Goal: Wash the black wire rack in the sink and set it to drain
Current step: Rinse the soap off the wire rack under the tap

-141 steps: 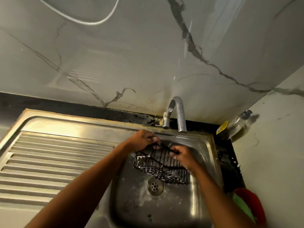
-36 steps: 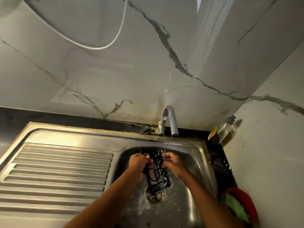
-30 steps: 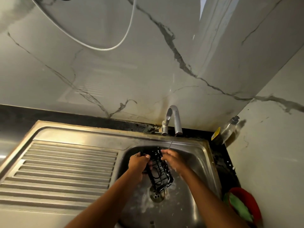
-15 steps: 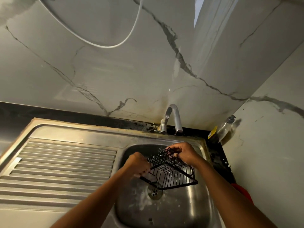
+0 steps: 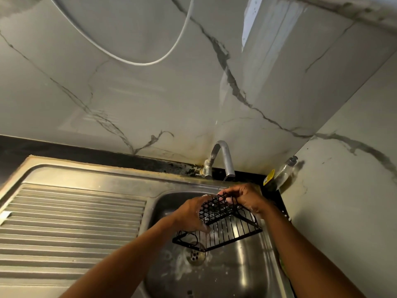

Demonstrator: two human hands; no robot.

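- Black wire rack point(image 5: 223, 226) was held in the air over the sink basin point(image 5: 247, 265), directly above the drain strainer point(image 5: 196, 254) and not touching the basin floor.
- Rack was tilted: its upper end sat high near the tap, its lower framed edge hung toward the drain.
- Left hand point(image 5: 191, 214) was closed around the rack's left side, fingers wrapped onto the wires, with white suds on the knuckles.
- Right hand point(image 5: 245, 196) was clamped on the rack's upper edge, fingers curled over the top wires.
- Curved metal tap point(image 5: 223, 158) stood at the back of the sink; a thin stream of water fell from its spout toward the hands.
- Foam and water lay around the drain on the basin floor.
- Ribbed steel draining board point(image 5: 71, 222) lay to the left of the basin, with nothing of the rack resting on it.
- A clear pump bottle with a yellow label point(image 5: 279, 175) leaned in the back right corner, against the marble-patterned wall point(image 5: 150, 93).
- A white cable point(image 5: 176, 46) looped across the wall above.
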